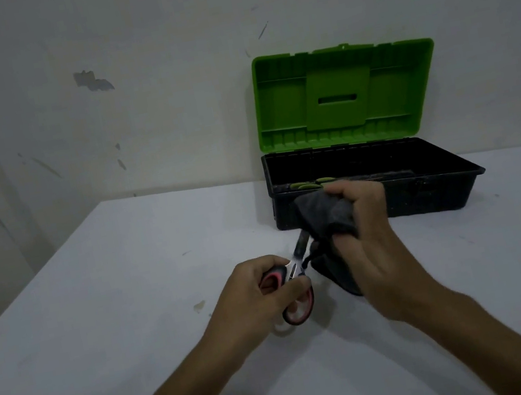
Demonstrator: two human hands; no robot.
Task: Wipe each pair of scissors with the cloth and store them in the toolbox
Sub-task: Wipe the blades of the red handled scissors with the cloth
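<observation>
Toolbox (pixel 425 192) behind scissors (pixel 294 269), on table (pixel 112 293).

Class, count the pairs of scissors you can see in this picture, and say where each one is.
2, possibly more hidden. Red-and-black scissors gripped by the left hand; green handles show inside the toolbox, apparently one pair.

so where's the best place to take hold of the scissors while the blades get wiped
By the handle loops, from the near left, as the left hand holds them now. The scissors point away toward the toolbox, so a grip on the red and black loops leaves the blades free for the cloth in the right hand and keeps fingers off the edges.
</observation>
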